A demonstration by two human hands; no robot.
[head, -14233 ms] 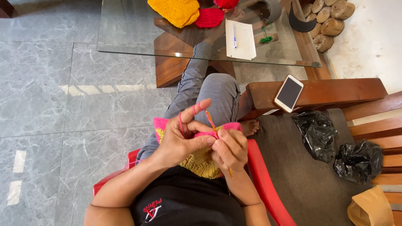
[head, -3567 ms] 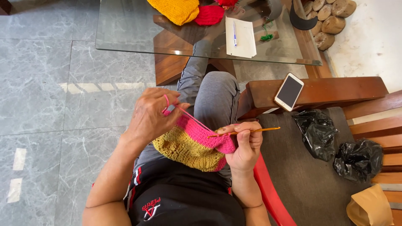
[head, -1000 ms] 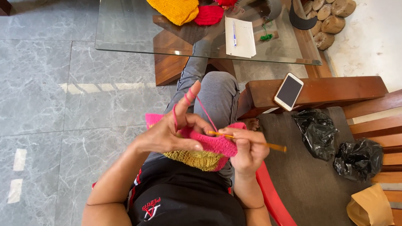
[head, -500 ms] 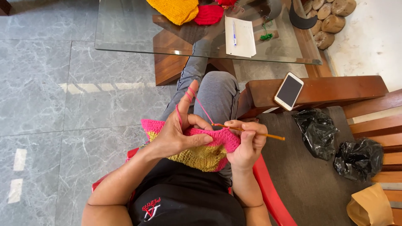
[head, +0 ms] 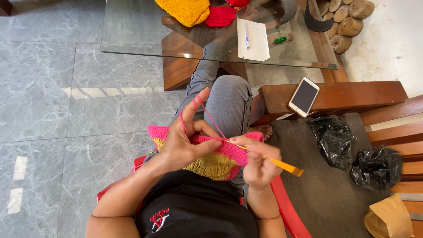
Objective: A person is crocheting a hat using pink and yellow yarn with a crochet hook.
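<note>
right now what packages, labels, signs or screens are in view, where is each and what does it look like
Phone: wooden armrest, white rectangle, dark screen.
Paper sheet: glass table, white, blue pen on it.
Two black plastic bags: grey seat, crumpled.
Brown paper bag: lower right corner, creased.
Shirt print: red and white on black.

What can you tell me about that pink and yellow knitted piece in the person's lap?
The crocheted piece looks like soft yarn, mustard yellow in the middle with a bright pink band along its top and right edge. It lies partly folded over the lap, above the black shirt. The left hand pinches its upper edge, with a pink yarn strand looped over the raised forefinger. The right hand holds an orange-handled crochet hook whose tip meets the pink edge.
</note>
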